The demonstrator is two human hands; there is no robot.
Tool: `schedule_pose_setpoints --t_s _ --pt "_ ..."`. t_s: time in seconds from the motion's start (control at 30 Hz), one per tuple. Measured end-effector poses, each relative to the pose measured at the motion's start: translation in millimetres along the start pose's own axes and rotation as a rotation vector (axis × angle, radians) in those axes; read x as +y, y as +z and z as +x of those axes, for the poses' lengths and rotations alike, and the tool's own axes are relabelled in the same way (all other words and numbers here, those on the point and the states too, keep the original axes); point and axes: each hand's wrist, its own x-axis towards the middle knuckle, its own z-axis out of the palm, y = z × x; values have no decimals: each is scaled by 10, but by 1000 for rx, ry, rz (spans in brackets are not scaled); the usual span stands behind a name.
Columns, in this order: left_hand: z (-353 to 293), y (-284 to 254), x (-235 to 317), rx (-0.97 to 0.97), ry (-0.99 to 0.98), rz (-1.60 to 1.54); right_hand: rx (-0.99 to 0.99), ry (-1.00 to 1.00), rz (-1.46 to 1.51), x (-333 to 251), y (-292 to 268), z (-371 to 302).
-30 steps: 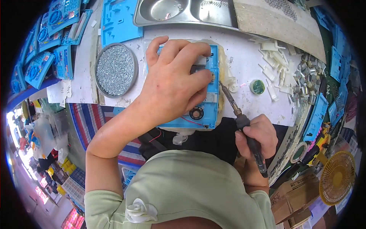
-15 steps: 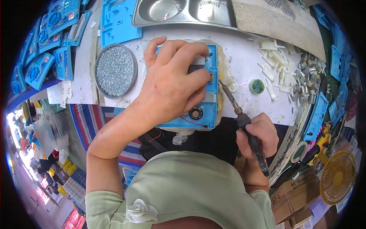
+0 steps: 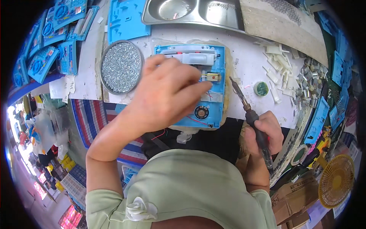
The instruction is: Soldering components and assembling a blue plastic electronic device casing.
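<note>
My left hand (image 3: 167,93) hovers over the left part of a blue plastic housing (image 3: 219,93), its curved fingers slightly smeared. Thumb and forefinger stand apart near a small metal motor (image 3: 213,77), and I see nothing held between them. A grey-white plastic unit (image 3: 198,58) lies across the housing's far end. Toward its near end is a round black speaker (image 3: 201,112) beside a thin red wire. My right hand (image 3: 268,133) is wrapped round the dark handle of a soldering iron (image 3: 251,118). The iron's tip points up and left, just right of the housing.
Left of the housing stands a round dish (image 3: 121,66) of small screws. A round green-filled pot (image 3: 261,88), white plastic parts (image 3: 278,63) and metal pieces (image 3: 313,78) lie to the right. A steel tray (image 3: 194,15) stands behind. Blue units (image 3: 68,57) are stacked far left; a yellow fan (image 3: 336,181) stands lower right.
My left hand has drawn left and nearer, uncovering the motor and the grey-white unit. My right hand keeps the iron beside the housing. The whole view has shifted slightly.
</note>
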Motion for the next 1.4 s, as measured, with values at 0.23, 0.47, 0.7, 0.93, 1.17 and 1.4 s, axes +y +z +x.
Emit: schedule_pose_setpoints --t_s 0.23,0.47,0.7,0.93,1.17,1.4 --pt "-66 28 -89 -41 37 -39 -16 -5 -25 -82 -74 27" --pt "-406 34 -213 239 -522 -597 36 9 15 -55 -19 26" --pt "-52 -29 -30 178 -896 -1125 86 326 288 -229 463 529" --pt "-52 -5 -51 163 -895 -1180 -71 419 355 -133 844 1002" --pt "-64 -14 -72 120 -872 -1113 -34 369 357 -111 948 990" --pt "-74 -16 -70 139 -919 -1177 -7 112 -8 -58 907 806"
